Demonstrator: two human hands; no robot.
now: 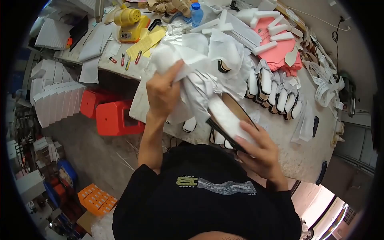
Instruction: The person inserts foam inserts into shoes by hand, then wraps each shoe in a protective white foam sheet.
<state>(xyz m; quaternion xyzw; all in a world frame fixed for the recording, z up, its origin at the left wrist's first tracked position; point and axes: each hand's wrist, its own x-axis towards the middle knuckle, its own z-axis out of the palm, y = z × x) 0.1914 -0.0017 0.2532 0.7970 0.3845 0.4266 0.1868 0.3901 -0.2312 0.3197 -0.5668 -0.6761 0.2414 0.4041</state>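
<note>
Shoe (230, 120), white stuffing seen inside, gripped by right hand (260, 154). Tissue paper (188, 68) clutched by left hand (162, 92) above counter (296, 156).

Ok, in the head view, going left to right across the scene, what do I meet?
Stacked white boxes → red stool → left hand gripping white tissue paper → shoe held by the right hand → row of wrapped shoes → white strips at the table's far right.
</note>
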